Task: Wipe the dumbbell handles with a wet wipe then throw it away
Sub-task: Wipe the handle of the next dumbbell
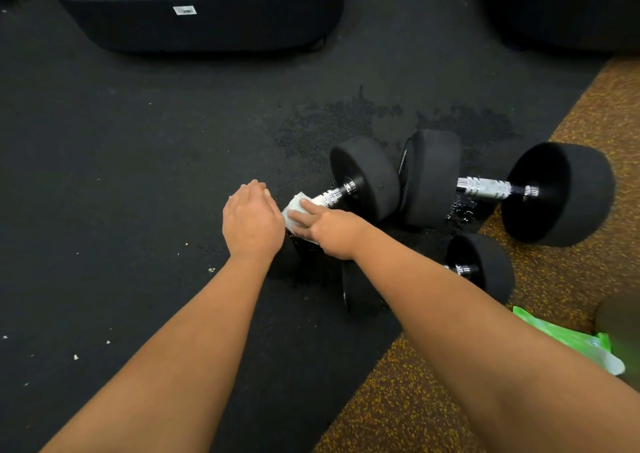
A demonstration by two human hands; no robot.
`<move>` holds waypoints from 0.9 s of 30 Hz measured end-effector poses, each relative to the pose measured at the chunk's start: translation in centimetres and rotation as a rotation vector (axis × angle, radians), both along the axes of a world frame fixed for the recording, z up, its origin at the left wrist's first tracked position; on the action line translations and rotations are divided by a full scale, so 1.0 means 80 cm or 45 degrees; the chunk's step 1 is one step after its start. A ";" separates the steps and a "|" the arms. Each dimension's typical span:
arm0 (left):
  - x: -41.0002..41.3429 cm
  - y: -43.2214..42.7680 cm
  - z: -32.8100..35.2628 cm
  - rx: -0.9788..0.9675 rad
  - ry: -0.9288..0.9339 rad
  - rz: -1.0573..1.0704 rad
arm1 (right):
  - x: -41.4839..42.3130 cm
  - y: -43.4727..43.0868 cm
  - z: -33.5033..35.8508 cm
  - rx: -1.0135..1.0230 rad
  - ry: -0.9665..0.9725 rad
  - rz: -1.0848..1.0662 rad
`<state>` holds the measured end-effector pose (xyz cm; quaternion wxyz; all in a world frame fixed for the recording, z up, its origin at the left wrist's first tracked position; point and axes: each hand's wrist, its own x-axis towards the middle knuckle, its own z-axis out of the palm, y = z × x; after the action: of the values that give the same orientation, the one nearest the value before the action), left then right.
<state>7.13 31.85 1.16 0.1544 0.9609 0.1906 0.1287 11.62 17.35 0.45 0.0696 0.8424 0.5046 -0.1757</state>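
Three black dumbbells with knurled steel handles lie on the floor. On the handle (333,196) of the left dumbbell (367,175), my right hand (329,232) pinches a white wet wipe (294,210) wrapped around the bar. Just left of the wipe, my left hand (252,220) curls down over this dumbbell's near head, which it hides. A second dumbbell (557,193) lies to the right with its handle (483,186) bare. Under my right forearm lies the third dumbbell (481,265), only partly in sight.
A green pack of wipes (568,338) lies on the speckled orange mat (415,400) at the right. Wet patches (329,123) darken the black rubber floor behind the dumbbells. The black bases of machines (197,12) stand at the back.
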 end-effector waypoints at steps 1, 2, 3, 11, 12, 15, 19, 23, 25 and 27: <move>0.000 0.000 0.000 -0.002 0.005 0.004 | 0.003 -0.002 -0.001 -0.003 -0.004 -0.005; 0.001 0.001 -0.001 -0.004 0.005 0.008 | 0.005 -0.004 -0.003 0.004 -0.010 -0.024; 0.001 0.001 -0.001 -0.006 0.001 0.013 | 0.008 -0.004 -0.006 0.022 -0.009 -0.060; 0.001 0.000 0.000 0.000 0.018 0.032 | -0.007 0.018 -0.002 0.038 -0.005 -0.103; 0.001 0.000 0.002 -0.002 0.020 0.031 | -0.008 0.016 0.001 0.032 -0.004 -0.089; 0.002 -0.004 0.004 -0.014 0.023 0.024 | -0.007 0.004 0.004 -0.045 -0.060 0.005; 0.003 -0.003 0.008 -0.020 0.046 0.043 | -0.002 -0.003 0.006 -0.064 -0.036 -0.006; 0.005 -0.007 0.011 -0.050 0.056 0.050 | 0.009 -0.012 -0.002 0.032 0.101 -0.105; 0.005 -0.008 0.013 -0.048 0.049 0.049 | 0.013 -0.012 -0.011 0.170 0.199 -0.202; 0.004 -0.008 0.015 -0.042 0.036 0.044 | 0.012 -0.012 -0.017 0.408 0.406 -0.452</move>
<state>7.44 31.19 2.33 0.1652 0.9565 0.2115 0.1146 12.55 16.39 -0.89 -0.1766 0.8795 0.3753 -0.2334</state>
